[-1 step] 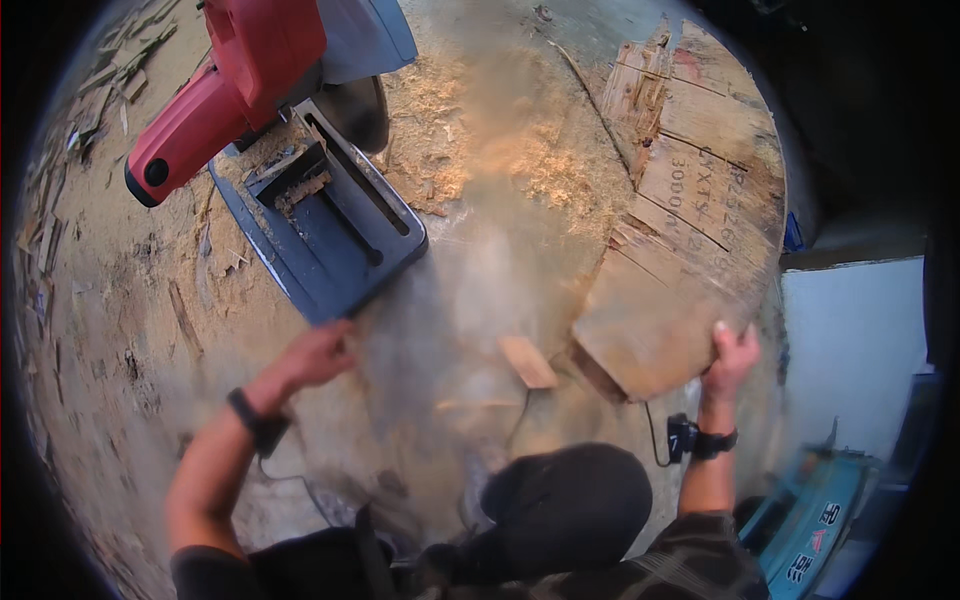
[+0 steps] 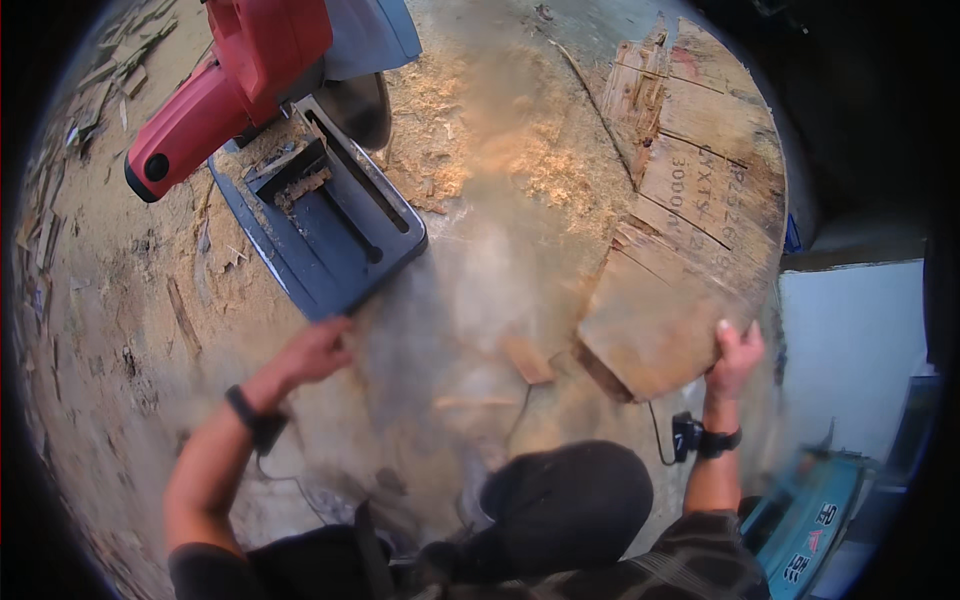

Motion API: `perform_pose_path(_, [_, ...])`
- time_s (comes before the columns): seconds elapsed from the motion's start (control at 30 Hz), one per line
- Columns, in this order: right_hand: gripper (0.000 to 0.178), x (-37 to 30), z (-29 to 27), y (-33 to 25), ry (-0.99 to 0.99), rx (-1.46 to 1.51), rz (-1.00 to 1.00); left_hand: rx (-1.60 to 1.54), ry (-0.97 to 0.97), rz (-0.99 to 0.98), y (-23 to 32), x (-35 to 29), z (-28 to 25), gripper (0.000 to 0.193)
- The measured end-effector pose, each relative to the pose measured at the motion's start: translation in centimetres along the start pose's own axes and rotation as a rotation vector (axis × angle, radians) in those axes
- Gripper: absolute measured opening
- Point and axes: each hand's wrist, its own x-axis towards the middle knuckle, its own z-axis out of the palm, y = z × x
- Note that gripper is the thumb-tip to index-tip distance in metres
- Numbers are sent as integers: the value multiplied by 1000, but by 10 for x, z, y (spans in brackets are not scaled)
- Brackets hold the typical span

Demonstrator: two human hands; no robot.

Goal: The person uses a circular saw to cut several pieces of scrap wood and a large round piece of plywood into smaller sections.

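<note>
Watching from my end, I have the right hand [image 2: 736, 355] closed at the near right edge of the wooden board [image 2: 650, 330], thumb over the top face, fingers curled round a rim I cannot see underneath. The board spreads leftward and forward from that grip, the nearest of a row of planks [image 2: 715, 205] reaching well ahead of the hand. Far off to the grip's left, the left hand [image 2: 315, 350] is loosely curled just at the near corner of the saw's base plate [image 2: 310, 262]; blur and angle leave me unable to tell whether it pinches that corner.

As far as I can judge, a hold on the board is done; the board is not on the base plate, which lies well apart, left and ahead of the grip. I cannot tell whether the board is raised from its place. A small wooden block [image 2: 528, 360] sits between the hands, left of the board.

The row's long axis runs forward from the grip, with its seams crossing from left to right. The board's own long axis I cannot settle, but its thick end faces back and left of the grip.
</note>
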Motion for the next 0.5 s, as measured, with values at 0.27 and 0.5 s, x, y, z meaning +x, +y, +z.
perform_pose_path(0.27, [33,10,-13,-36,-141,-104,26,-85,108,79,23,19,-2,37])
perform_pose_path(0.5, [32,-32,-11,-54,-319,-224,122,-110,157,196,40,30,2,40])
